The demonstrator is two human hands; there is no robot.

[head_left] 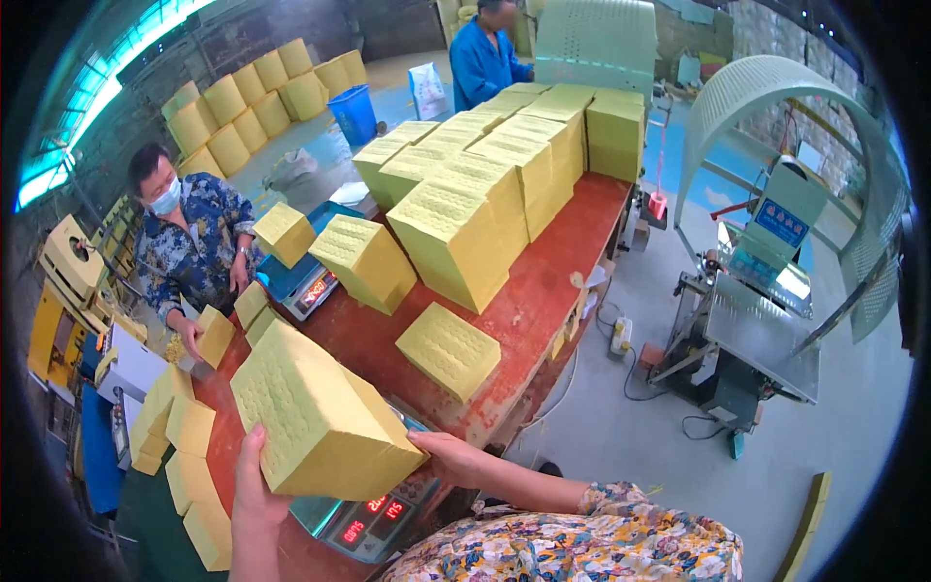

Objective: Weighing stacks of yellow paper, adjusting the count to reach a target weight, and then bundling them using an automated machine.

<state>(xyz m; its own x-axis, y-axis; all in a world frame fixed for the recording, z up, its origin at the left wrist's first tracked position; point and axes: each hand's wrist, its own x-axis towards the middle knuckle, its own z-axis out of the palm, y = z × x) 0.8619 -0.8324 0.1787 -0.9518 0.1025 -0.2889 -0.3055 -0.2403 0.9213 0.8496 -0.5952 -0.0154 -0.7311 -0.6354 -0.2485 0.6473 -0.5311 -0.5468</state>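
Observation:
A thick stack of yellow paper (pixel 320 417) with rows of dented marks is tilted in front of me. My left hand (pixel 256 485) grips its near left side, thumb up along the edge. My right hand (pixel 448 454) closes on its lower right corner. Beneath the stack is a digital scale (pixel 361 532) with red lit figures, its plate mostly hidden by the paper. A smaller yellow paper stack (pixel 449 351) lies on the red table (pixel 543 291) to the right, and another paper stack (pixel 364 262) stands farther off.
Tall rows of yellow paper stacks (pixel 456 209) fill the table's far part. At left, a masked co-worker (pixel 194 218) touches a small paper block beside a second scale (pixel 312 291). Another person in blue (pixel 480 63) stands at the back. A metal machine (pixel 756 320) stands at right.

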